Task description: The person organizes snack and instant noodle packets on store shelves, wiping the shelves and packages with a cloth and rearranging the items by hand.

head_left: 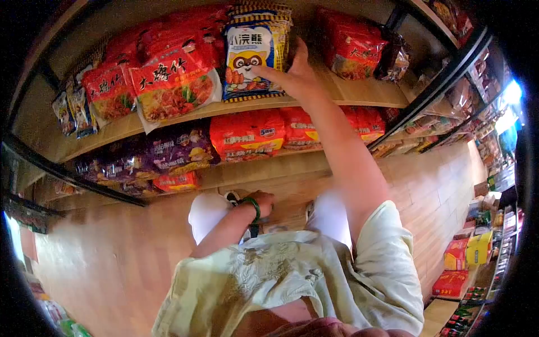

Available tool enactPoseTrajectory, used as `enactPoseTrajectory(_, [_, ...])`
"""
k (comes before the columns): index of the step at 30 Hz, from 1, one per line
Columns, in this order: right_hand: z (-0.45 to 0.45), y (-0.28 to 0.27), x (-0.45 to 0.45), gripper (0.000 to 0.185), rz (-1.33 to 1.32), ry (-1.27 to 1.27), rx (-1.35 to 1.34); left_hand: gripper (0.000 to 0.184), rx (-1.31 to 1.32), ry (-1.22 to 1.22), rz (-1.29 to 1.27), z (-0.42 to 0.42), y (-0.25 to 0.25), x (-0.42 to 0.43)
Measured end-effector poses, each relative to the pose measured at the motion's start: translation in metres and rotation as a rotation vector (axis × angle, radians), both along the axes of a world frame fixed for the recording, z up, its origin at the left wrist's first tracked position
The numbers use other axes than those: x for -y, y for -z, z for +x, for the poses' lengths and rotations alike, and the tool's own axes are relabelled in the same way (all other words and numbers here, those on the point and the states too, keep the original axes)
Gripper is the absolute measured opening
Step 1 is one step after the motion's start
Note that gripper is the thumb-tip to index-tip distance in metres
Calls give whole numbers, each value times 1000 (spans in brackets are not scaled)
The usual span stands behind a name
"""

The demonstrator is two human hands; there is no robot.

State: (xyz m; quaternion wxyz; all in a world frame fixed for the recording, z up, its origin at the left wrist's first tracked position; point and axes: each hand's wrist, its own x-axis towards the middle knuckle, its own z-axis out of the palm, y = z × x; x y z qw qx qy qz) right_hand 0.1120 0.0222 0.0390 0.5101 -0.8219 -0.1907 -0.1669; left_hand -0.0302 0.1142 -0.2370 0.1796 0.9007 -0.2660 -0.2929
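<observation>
My right hand (pixel 291 78) is stretched up to a shelf, at the front packet of a stack of blue, white and yellow snack packets (pixel 247 59) with a cartoon raccoon on them. The thumb lies across the front of this packet, and the fingers go round the stack's right side, so that they partly pass out of sight. My left hand (pixel 263 202), with a green bracelet (pixel 255 209) at its wrist, is low near my knees. Its fingers are curled in, with nothing visible in them. Red noodle packets (pixel 174 84) stand left of the snack packets.
More red packets (pixel 356 50) stand right of my hand. Purple multipacks (pixel 179 149) and red-orange noodle multipacks (pixel 247 135) fill the shelf below. A black metal post (pixel 432 87) rises at the right. Red and yellow boxes (pixel 457 253) are at the far right.
</observation>
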Motion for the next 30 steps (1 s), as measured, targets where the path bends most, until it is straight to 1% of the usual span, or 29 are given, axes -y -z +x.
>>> enactPoseTrajectory(1, [6,1,-1,116,53,-46,5,30,-2,8,7,0,1,0])
enactPoseTrajectory(2, [13,-2,0,120,28,-54,-19,31,10,-10,12,0,2,1])
enactPoseTrajectory(4, [29,6,-2,121,60,-32,-34,31,22,-24,20,-1,0,2])
enactPoseTrajectory(5, [35,11,-2,122,86,-18,-48,30,-3,-39,29,-1,-2,3])
enactPoseTrajectory(6, [33,8,-4,123,145,-67,-36,30,-27,-56,37,-1,-4,3])
enactPoseTrajectory(10, [26,1,-6,119,221,-150,-39,29,-17,-40,46,-1,-5,4])
enactPoseTrajectory(12, [27,2,-8,96,110,-5,-36,29,13,-25,63,-3,-5,3])
enactPoseTrajectory(13, [25,-1,-7,96,109,-6,-36,29,13,-26,61,-4,-5,3])
enactPoseTrajectory(15, [21,-9,-5,73,248,-308,-259,29,10,-27,65,-4,-6,2])
enactPoseTrajectory(16, [21,-9,-4,73,246,-310,-258,29,11,-29,64,-3,-5,2])
enactPoseTrajectory(18, [24,-9,-4,62,225,-284,-222,31,20,-21,79,-2,3,1])
enactPoseTrajectory(19, [25,-9,-4,62,224,-284,-222,31,20,-21,78,-2,8,1])
enactPoseTrajectory(21, [25,-9,-5,63,295,-399,-316,31,54,25,81,-1,10,1])
enactPoseTrajectory(25, [20,-9,-10,65,302,-408,-265,33,-9,23,116,-1,-8,2])
enactPoseTrajectory(28, [11,-7,-11,67,302,-331,-197,33,-38,13,147,0,-11,3])
enactPoseTrajectory(30, [2,-11,-10,79,301,-259,-206,33,-13,-17,100,-1,-10,1])
